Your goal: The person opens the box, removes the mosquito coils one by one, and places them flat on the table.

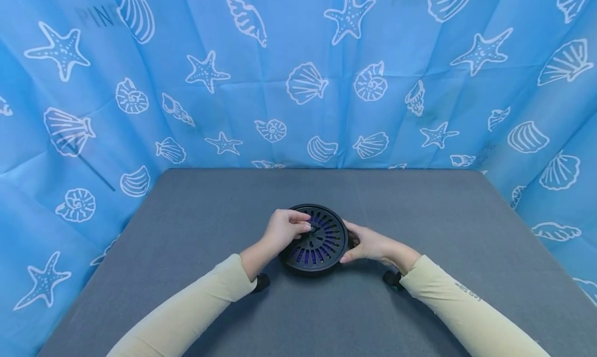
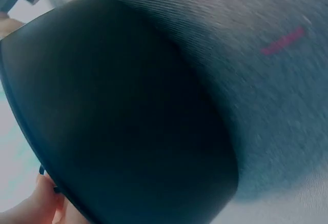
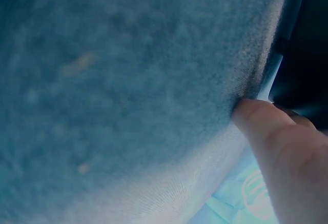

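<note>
A round black tin with a slotted lid stands on the table; bits of purple and blue show through the slots. My left hand reaches over the lid from the left, thumb and forefinger pinching a small dark handle near its middle. From the other side my right hand grips the tin's wall, thumb toward the front and fingers behind. The left wrist view is mostly filled by the tin's dark side, with left fingers at its upper rim. In the right wrist view a finger lies close to the tin.
The grey cloth-covered table extends around the tin on all sides. Behind and beside it hangs a blue curtain with white shells and starfish. Black wrist cameras sit under both cream sleeves.
</note>
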{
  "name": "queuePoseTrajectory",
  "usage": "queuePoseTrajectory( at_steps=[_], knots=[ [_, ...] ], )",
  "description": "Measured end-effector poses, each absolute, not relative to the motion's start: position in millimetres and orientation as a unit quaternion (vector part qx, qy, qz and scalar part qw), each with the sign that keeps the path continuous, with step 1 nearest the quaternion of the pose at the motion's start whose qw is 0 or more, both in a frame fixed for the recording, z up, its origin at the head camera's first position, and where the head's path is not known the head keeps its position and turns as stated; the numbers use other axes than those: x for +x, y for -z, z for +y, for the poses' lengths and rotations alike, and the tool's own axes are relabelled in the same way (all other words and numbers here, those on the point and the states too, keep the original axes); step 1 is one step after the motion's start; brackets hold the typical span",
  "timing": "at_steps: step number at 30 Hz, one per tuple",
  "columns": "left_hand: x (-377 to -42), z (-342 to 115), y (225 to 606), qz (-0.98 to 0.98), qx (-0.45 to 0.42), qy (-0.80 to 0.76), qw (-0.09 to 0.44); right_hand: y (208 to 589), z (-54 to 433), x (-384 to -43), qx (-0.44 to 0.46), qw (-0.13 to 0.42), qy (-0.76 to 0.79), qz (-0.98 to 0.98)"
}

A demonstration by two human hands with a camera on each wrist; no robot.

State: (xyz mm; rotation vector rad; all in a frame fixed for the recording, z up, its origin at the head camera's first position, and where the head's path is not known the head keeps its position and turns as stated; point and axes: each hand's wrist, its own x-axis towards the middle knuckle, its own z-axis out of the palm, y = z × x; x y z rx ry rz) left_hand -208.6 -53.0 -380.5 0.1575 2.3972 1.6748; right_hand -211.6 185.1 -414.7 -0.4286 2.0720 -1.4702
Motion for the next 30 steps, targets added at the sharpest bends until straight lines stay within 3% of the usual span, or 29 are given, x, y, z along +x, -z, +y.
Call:
queuePoseTrajectory(
  at_steps=[17,30],
  knots=[
    [-202,-48,381,0.777,-0.024,-0.621,0.101,415,186,-211,-0.165,0.279,0.547,0.772],
    [-198,-43,388,0.773,-0.031,-0.631,0.061,416,186,-212,-0.164,0.282,0.542,0.775]
  ],
)
